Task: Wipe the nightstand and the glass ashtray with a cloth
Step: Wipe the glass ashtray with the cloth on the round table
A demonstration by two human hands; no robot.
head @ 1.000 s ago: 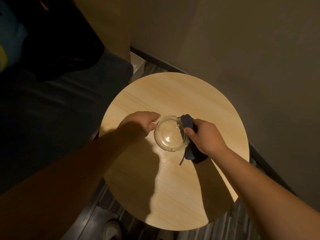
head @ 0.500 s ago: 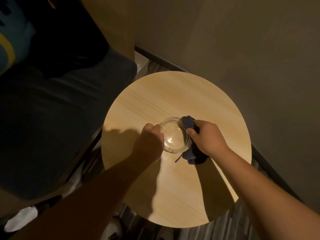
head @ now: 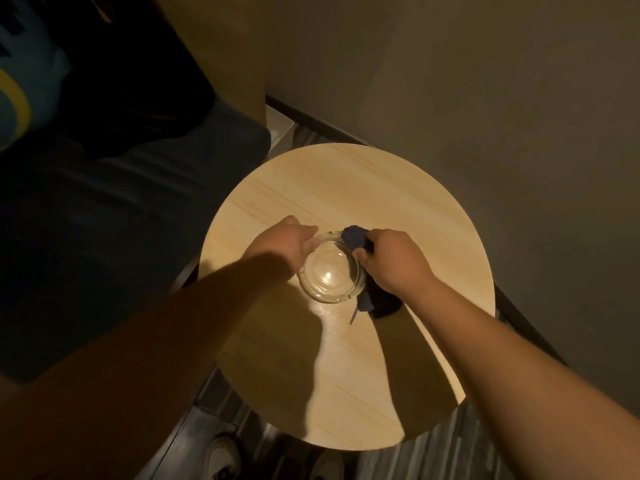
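Observation:
A round glass ashtray [head: 330, 271] stands near the middle of the round light-wood nightstand [head: 367, 188]. My left hand [head: 285, 242] grips its left rim, fingers curled over the edge. My right hand [head: 393, 259] holds a dark blue cloth [head: 355, 236] bunched against the ashtray's right rim. More of the cloth hangs out below the hand onto the tabletop, with a loose thread trailing.
A dark bed or sofa [head: 104, 220] lies close to the nightstand's left side. A wall [head: 485, 98] runs behind and to the right, with a dark skirting. My shoes [head: 223, 459] show on the striped floor below the table's near edge.
My left hand shifted along the ashtray's left rim, from its lower left side up toward the far left. The right hand with the cloth stayed at the right rim.

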